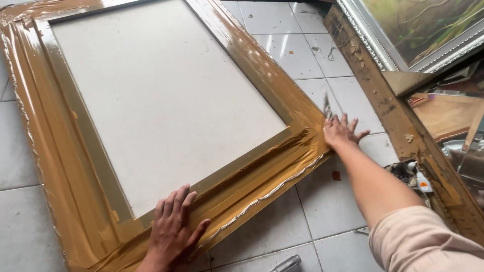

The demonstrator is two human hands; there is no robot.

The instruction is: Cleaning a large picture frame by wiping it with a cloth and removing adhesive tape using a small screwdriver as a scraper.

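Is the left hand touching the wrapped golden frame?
Touching. The head view shows the left hand lying flat, palm down, on the lower rail of the plastic-wrapped golden frame, with no gap visible.

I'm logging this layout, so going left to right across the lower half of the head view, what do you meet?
Gold frame's left side → left hand flat on the frame's bottom edge → metal cylinder on the floor → right hand at the frame's corner → small white bottle → worn wooden beam.

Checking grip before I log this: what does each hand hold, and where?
Neither grips: left hand presses flat on the wrapped frame's lower rail; right hand at its corner.
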